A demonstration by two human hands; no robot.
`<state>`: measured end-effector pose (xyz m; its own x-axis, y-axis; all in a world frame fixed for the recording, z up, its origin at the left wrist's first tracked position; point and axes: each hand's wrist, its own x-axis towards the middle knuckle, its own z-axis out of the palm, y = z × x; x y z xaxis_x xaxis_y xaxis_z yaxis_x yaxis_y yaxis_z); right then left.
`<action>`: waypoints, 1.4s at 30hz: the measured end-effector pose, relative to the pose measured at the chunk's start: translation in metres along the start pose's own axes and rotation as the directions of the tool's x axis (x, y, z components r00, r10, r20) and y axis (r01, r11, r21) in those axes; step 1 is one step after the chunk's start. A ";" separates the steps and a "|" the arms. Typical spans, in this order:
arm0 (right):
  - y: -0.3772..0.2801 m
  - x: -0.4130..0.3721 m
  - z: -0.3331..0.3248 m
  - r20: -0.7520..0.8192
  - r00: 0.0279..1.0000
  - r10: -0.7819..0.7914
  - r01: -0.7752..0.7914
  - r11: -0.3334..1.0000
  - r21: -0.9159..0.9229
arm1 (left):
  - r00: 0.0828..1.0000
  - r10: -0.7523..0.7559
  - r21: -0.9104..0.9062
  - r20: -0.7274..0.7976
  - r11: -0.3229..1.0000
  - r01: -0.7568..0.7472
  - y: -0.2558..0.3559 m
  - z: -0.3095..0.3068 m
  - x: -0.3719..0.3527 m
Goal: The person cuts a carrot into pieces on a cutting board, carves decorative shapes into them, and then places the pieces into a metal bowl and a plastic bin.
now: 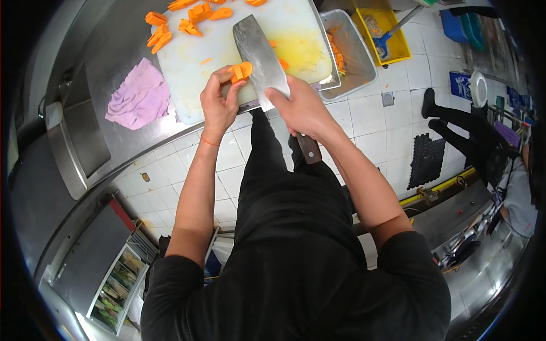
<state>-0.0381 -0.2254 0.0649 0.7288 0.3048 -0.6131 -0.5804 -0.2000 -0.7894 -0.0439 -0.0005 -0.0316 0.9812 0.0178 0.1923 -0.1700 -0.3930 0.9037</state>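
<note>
My left hand pinches a stack of orange carrot pieces at the near edge of the white cutting board. A broad cleaver lies with its flat blade just right of the carrot; my right hand grips it where blade meets the brown handle. More cut carrot pieces are scattered along the board's far left side. Yellow juice stains the board's right part.
A pink cloth lies on the steel counter left of the board. A metal tray with carrot scraps sits to the right, beside a yellow bin. Another person's legs stand on the tiled floor at right.
</note>
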 end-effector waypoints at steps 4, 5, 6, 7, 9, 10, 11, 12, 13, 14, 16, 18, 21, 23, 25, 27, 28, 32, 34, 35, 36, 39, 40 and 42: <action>0.003 0.010 0.011 -0.041 0.999 -0.034 0.028 0.990 -0.136 | 1.000 -0.014 -0.016 -0.007 1.000 0.014 0.001 0.000 0.000; 0.008 0.011 0.014 -0.077 0.991 -0.112 0.095 0.976 -0.197 | 1.000 -0.012 -0.016 -0.009 1.000 0.012 0.002 0.001 0.001; 0.010 0.008 0.015 -0.077 0.991 -0.111 0.093 0.976 -0.198 | 1.000 -0.012 -0.018 -0.011 1.000 0.012 0.002 0.001 0.000; 0.012 0.001 0.014 -0.087 0.985 -0.148 0.128 0.970 -0.208 | 1.000 -0.013 -0.020 -0.011 1.000 0.013 0.002 0.002 0.001; 0.013 -0.009 0.010 -0.097 0.978 -0.183 0.159 0.963 -0.219 | 1.000 -0.024 -0.053 -0.020 0.998 0.023 0.000 0.003 0.002; 0.008 -0.014 0.007 -0.104 0.992 -0.075 0.056 0.982 -0.178 | 0.999 -0.026 -0.053 -0.022 0.998 0.025 0.000 0.003 0.001; 0.005 -0.018 0.003 -0.107 0.994 0.033 -0.048 0.989 -0.137 | 0.999 -0.023 -0.067 -0.022 0.998 0.022 0.000 0.003 0.002; 0.010 -0.018 -0.001 -0.105 0.994 0.033 -0.047 0.989 -0.138 | 1.000 -0.020 -0.080 -0.023 0.997 0.018 -0.001 0.003 0.002; 0.016 -0.015 -0.005 -0.110 0.994 0.007 -0.022 0.990 -0.137 | 0.999 -0.019 -0.078 -0.027 0.997 0.017 -0.001 0.002 0.003; 0.021 -0.014 -0.008 -0.116 0.993 -0.018 0.002 0.991 -0.133 | 1.000 -0.008 -0.072 -0.020 0.997 0.006 -0.001 0.002 0.002; 0.008 -0.023 -0.013 -0.078 0.995 0.056 -0.061 0.996 -0.071 | 1.000 0.004 -0.066 -0.012 0.998 -0.004 -0.002 0.001 0.002; 0.009 -0.025 -0.015 -0.043 0.996 0.073 -0.074 0.996 -0.039 | 1.000 0.006 -0.053 -0.008 0.999 -0.006 -0.002 0.002 0.002; 0.010 -0.027 -0.017 0.003 0.995 0.098 -0.098 0.994 -0.037 | 1.000 0.010 -0.029 -0.006 1.000 -0.010 -0.002 0.001 0.001; 0.014 -0.027 -0.017 0.007 0.995 0.100 -0.099 0.994 -0.037 | 1.000 0.013 -0.036 -0.008 0.999 -0.014 -0.002 0.002 0.002; 0.015 -0.027 -0.017 0.010 0.995 0.101 -0.100 0.994 -0.035 | 1.000 0.017 -0.044 -0.009 0.999 -0.017 -0.001 0.002 0.002; 0.012 -0.029 -0.016 0.001 0.995 0.103 -0.102 0.994 -0.038 | 1.000 -0.004 -0.050 -0.010 0.999 0.004 -0.001 0.002 0.001; 0.010 -0.030 -0.016 0.003 0.995 0.103 -0.103 0.994 -0.038 | 1.000 -0.005 -0.049 -0.011 0.999 0.005 0.000 0.002 0.001; 0.009 -0.033 -0.018 0.000 0.993 0.121 -0.121 0.993 -0.018 | 1.000 -0.007 -0.031 -0.015 0.999 0.006 -0.001 0.002 0.001; 0.009 -0.033 -0.019 0.003 0.993 0.119 -0.119 0.993 -0.019 | 1.000 -0.006 -0.031 -0.012 1.000 0.006 -0.001 0.001 0.001; 0.009 -0.032 -0.020 0.009 0.993 0.121 -0.121 0.992 -0.031 | 1.000 -0.006 -0.023 -0.011 1.000 0.006 -0.001 0.001 0.001; 0.009 -0.032 -0.020 0.014 0.992 0.124 -0.123 0.991 -0.043 | 1.000 -0.006 -0.016 -0.009 1.000 0.006 -0.001 0.001 0.001; 0.007 -0.032 -0.019 0.011 0.994 0.110 -0.110 0.994 -0.030 | 1.000 -0.010 -0.021 -0.018 1.000 0.010 -0.002 0.002 0.000; 0.008 -0.031 -0.018 0.012 0.994 0.110 -0.110 0.994 -0.030 | 1.000 -0.011 -0.020 -0.018 1.000 0.010 -0.003 0.002 0.000; 0.009 -0.027 -0.014 -0.001 0.996 0.093 -0.093 0.996 -0.015 | 1.000 0.010 0.034 -0.019 0.999 -0.009 -0.003 0.002 0.000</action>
<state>-0.0583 -0.2490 0.0740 0.6721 0.2839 -0.6838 -0.6402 -0.2413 -0.7294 -0.0435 -0.0009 -0.0351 0.9775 0.0317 0.2084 -0.1756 -0.4243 0.8883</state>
